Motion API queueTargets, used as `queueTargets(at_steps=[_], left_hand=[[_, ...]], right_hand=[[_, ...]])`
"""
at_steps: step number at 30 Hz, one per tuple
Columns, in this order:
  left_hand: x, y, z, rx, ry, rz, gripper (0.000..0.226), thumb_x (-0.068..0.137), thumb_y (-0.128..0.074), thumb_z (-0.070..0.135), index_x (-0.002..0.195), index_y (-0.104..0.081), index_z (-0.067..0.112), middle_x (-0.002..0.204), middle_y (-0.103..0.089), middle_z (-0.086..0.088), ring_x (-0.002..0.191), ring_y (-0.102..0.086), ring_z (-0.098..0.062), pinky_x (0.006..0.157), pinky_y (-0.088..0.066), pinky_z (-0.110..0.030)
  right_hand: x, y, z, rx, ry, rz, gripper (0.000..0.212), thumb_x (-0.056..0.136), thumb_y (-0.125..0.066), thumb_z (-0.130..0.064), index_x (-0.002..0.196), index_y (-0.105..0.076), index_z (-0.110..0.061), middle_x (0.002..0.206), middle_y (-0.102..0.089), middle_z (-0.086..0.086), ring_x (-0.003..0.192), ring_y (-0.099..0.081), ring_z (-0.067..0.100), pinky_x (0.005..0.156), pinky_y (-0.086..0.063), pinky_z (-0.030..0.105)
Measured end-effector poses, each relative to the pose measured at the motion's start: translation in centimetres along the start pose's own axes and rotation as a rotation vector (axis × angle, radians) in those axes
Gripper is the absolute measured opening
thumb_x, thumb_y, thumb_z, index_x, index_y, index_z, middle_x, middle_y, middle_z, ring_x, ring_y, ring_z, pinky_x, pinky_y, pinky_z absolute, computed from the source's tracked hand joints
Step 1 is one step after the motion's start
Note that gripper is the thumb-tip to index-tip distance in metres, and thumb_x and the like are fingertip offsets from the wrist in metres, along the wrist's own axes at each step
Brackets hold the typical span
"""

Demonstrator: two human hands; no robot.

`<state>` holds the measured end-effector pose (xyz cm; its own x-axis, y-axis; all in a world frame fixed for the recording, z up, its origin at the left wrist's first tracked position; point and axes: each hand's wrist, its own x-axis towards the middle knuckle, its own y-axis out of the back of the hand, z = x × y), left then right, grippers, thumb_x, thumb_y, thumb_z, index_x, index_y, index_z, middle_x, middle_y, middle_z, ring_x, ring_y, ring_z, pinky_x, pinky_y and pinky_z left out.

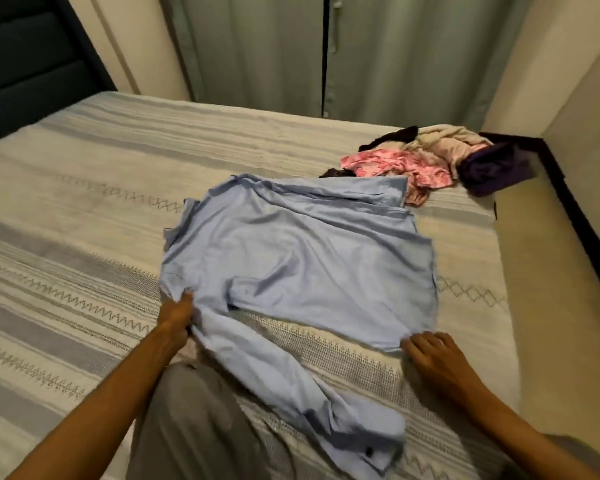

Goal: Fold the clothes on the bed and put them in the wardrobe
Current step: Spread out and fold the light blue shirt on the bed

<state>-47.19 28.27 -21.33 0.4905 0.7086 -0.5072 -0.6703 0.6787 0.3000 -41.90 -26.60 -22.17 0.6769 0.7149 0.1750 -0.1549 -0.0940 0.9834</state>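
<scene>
Two hands at work: left hand pinches blue shirt at its shoulder, right hand curls on hem corner, apparently spreading it flat between them on bed for folding.

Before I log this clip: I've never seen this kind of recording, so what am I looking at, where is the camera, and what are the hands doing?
There is no machine here. The one picture comes from a camera worn on a person's head, looking forward and down, so the two bare arms at the bottom are the wearer's own. A light blue shirt lies spread on a striped bed cover, one long sleeve trailing toward the camera. The left hand grips the shirt's left edge; the right hand rests at its lower right corner, fingers curled, though a grip is not clear. An unfolded pile of clothes, pink, cream and dark purple, waits at the bed's far right. Behind the bed hang grey-green curtains.
</scene>
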Motion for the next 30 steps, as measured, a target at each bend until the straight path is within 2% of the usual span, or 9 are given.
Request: queueTargets(at_steps=[3,5,9,13,15,18,24,28,30], left_hand=[[-3.1,4.5,0.8,0.364,-0.095,0.068,0.066,0.102,-0.062,0.046,0.134,-0.058,-0.011,0.134,-0.061,-0.035,0.121,-0.060,-0.050,0.106,-0.049,-0.055],[-5.0,7.3,1.4,0.647,-0.235,0.102,0.061,0.104,-0.057,0.045,0.126,-0.064,-0.011,0.127,-0.064,-0.036,0.119,-0.060,-0.052,0.105,-0.045,-0.050],[-4.8,10.1,0.3,0.851,-0.306,0.100,0.053,0.100,-0.063,0.048,0.105,-0.069,-0.004,0.113,-0.069,-0.034,0.107,-0.063,-0.049,0.089,-0.046,-0.046],[-5.3,6.4,0.3,0.927,-0.545,0.283,0.050,0.093,-0.073,0.033,0.126,-0.053,0.002,0.123,-0.055,-0.032,0.113,-0.054,-0.053,0.090,-0.047,-0.061],[-6.3,3.1,1.5,0.993,-0.792,0.239,0.046,0.093,-0.072,0.033,0.128,-0.054,0.008,0.121,-0.056,-0.027,0.110,-0.054,-0.051,0.086,-0.048,-0.061],[-7.0,-2.3,1.9,1.052,-0.962,-0.028,0.053,0.089,-0.052,0.058,0.124,-0.059,0.019,0.121,-0.060,-0.015,0.105,-0.058,-0.043,0.080,-0.051,-0.051],[-4.5,-13.1,4.0,1.140,-1.164,-0.434,0.063,0.093,-0.038,0.070,0.140,-0.056,0.032,0.151,-0.051,-0.004,0.137,-0.051,-0.029,0.104,-0.047,-0.042],[-1.4,-17.8,7.8,1.119,-1.167,-0.442,0.069,0.098,-0.032,0.069,0.154,-0.042,0.030,0.164,-0.037,-0.001,0.150,-0.036,-0.024,0.119,-0.032,-0.038],[1.4,-20.7,10.1,1.085,-1.178,-0.419,0.064,0.102,-0.033,0.064,0.156,-0.039,0.030,0.164,-0.035,-0.001,0.150,-0.033,-0.024,0.121,-0.029,-0.039]], right_hand=[[0.1,1.0,1.3,-0.071,0.063,0.006,0.033,0.074,-0.084,-0.004,0.104,-0.073,-0.007,0.096,-0.072,0.013,0.081,-0.071,0.031,0.071,-0.059,0.046],[-1.1,1.0,2.0,-0.154,0.172,0.051,0.016,0.085,-0.068,-0.002,0.098,-0.076,-0.006,0.094,-0.071,0.013,0.078,-0.068,0.032,0.074,-0.055,0.044],[-3.7,0.1,2.2,-0.217,0.363,0.097,0.030,0.098,-0.045,-0.015,0.091,-0.074,-0.012,0.090,-0.068,0.009,0.075,-0.065,0.028,0.081,-0.042,0.042],[-1.4,1.9,1.7,-0.124,0.293,0.063,0.031,0.084,-0.057,-0.041,0.095,-0.074,-0.017,0.096,-0.069,0.006,0.082,-0.064,0.027,0.080,-0.047,0.045],[0.1,2.6,1.3,-0.045,0.229,0.026,0.046,0.081,-0.060,-0.050,0.109,-0.074,-0.016,0.109,-0.070,0.007,0.090,-0.066,0.027,0.079,-0.051,0.045],[2.5,2.1,0.2,0.026,0.154,-0.071,0.040,0.090,-0.053,-0.050,0.110,-0.073,-0.021,0.109,-0.072,0.002,0.090,-0.066,0.021,0.077,-0.051,0.042],[11.2,2.2,5.3,0.185,-0.322,0.150,0.032,0.100,-0.052,-0.036,0.121,-0.068,-0.018,0.118,-0.068,0.004,0.102,-0.065,0.026,0.083,-0.052,0.042],[19.1,0.9,12.5,0.564,-0.837,0.164,0.048,0.103,-0.060,-0.034,0.144,-0.051,-0.012,0.144,-0.054,0.016,0.130,-0.050,0.038,0.106,-0.042,0.048],[23.1,-0.8,16.7,0.648,-0.925,0.110,0.060,0.100,-0.064,-0.038,0.149,-0.045,-0.009,0.148,-0.050,0.024,0.135,-0.046,0.044,0.110,-0.037,0.050]])
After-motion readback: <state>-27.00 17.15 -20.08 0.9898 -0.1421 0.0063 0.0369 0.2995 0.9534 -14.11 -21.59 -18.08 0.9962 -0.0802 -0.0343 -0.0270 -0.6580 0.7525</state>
